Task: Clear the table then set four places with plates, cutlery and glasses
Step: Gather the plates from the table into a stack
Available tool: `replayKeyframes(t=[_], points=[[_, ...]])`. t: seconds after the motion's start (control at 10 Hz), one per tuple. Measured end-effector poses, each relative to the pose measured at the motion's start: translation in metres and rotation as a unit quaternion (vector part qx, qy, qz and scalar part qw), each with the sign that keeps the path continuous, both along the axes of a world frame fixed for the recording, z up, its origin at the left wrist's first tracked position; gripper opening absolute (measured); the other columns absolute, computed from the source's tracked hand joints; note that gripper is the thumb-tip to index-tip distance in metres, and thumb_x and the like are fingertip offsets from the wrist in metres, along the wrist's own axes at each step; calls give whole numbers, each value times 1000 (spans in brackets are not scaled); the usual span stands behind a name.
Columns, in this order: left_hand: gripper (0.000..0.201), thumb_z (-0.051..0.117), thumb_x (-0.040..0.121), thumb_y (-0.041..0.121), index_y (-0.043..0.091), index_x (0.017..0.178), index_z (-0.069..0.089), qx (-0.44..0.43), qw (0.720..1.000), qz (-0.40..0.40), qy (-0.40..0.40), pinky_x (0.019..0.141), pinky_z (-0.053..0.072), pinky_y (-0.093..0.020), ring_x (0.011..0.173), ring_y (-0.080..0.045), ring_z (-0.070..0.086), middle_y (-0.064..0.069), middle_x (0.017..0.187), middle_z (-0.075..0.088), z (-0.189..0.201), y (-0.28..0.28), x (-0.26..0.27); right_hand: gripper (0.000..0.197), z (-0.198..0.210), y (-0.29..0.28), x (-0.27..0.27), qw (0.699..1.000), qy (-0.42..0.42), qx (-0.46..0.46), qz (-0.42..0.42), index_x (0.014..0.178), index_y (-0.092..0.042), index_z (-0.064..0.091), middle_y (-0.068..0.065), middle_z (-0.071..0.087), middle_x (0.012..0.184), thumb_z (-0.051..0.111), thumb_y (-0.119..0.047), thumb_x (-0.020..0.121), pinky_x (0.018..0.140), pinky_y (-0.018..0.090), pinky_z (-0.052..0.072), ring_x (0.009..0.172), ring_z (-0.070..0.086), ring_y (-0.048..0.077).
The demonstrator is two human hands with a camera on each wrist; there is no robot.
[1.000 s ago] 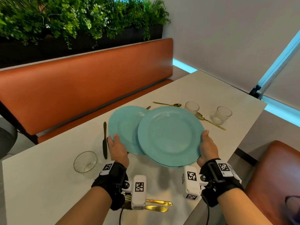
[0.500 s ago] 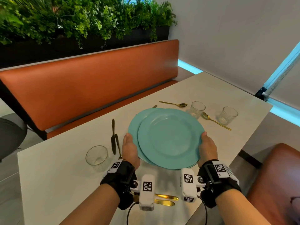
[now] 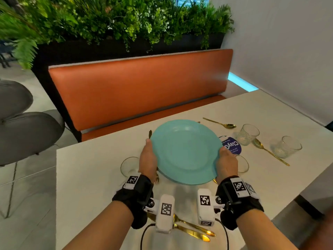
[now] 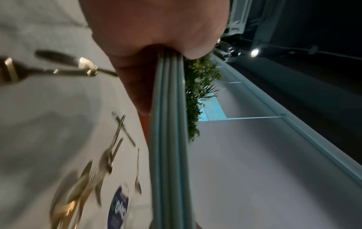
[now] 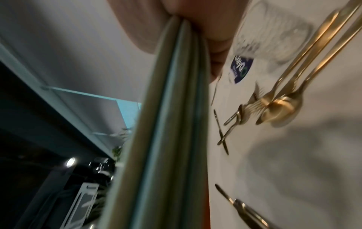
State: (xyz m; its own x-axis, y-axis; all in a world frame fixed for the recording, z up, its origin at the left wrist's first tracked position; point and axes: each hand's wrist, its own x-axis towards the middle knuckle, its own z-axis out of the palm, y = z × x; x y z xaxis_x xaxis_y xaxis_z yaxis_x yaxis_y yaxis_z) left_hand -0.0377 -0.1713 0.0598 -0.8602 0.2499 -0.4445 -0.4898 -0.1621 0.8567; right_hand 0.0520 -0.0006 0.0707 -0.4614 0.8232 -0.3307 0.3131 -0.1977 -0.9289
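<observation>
Now both hands, left hand [image 3: 148, 160] and right hand [image 3: 227, 162], have fingers [image 4: 135, 86] pinching opposite rims of the teal plate stack [image 3: 185, 150], level above the table [image 3: 93, 177].

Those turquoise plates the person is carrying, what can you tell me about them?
The stack of round turquoise plates looks like matte glazed ceramic, with broad flat rims and a shallow well. The wrist views show several thin edges pressed neatly together, seemingly four. The stack is held roughly level, tilted slightly, above the white table and clear of it. The left hand grips one side and the right hand the opposite side, thumbs on the top rim. The top plate looks clean and empty.
</observation>
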Motion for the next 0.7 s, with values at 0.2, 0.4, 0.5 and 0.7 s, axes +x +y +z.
replayKeyframes(t=[0.2, 0.4, 0.5, 0.7], points=[[35, 40, 98, 9, -4, 129, 50, -124, 987, 84, 51, 99, 37, -34, 125, -32, 48, -22, 133, 52, 9, -86, -62, 31, 15, -48, -77, 992, 19, 15, 123, 118, 0, 60, 16, 62, 108, 41, -17, 99, 81, 31, 40, 90, 50, 22], [38, 35, 98, 7, -8, 132, 44, -266, 959, 96, 27, 87, 46, -35, 123, -40, 49, -24, 136, 49, -8, -189, -115, 27, 8, -140, -147, 963, -12, 68, 260, 104, -2, 66, 19, 66, 108, 42, -9, 93, 94, 47, 49, 99, 61, 34], [36, 37, 96, 6, -7, 126, 50, -339, 936, 98, 12, 93, 49, -43, 116, -43, 54, -27, 127, 55, -22, -231, -122, 29, -11, -180, -171, 954, -43, 40, 295, 103, -3, 66, 9, 64, 97, 41, 1, 88, 86, 36, 48, 92, 58, 28], [33, 40, 96, 7, 1, 125, 56, -506, 861, 45, -26, 93, 42, -32, 120, -30, 55, -16, 129, 58, -43, -269, -120, 33, -42, -239, -199, 926, -149, 31, 346, 120, 3, 56, 19, 59, 124, 42, -4, 91, 77, 27, 38, 112, 57, 34]])
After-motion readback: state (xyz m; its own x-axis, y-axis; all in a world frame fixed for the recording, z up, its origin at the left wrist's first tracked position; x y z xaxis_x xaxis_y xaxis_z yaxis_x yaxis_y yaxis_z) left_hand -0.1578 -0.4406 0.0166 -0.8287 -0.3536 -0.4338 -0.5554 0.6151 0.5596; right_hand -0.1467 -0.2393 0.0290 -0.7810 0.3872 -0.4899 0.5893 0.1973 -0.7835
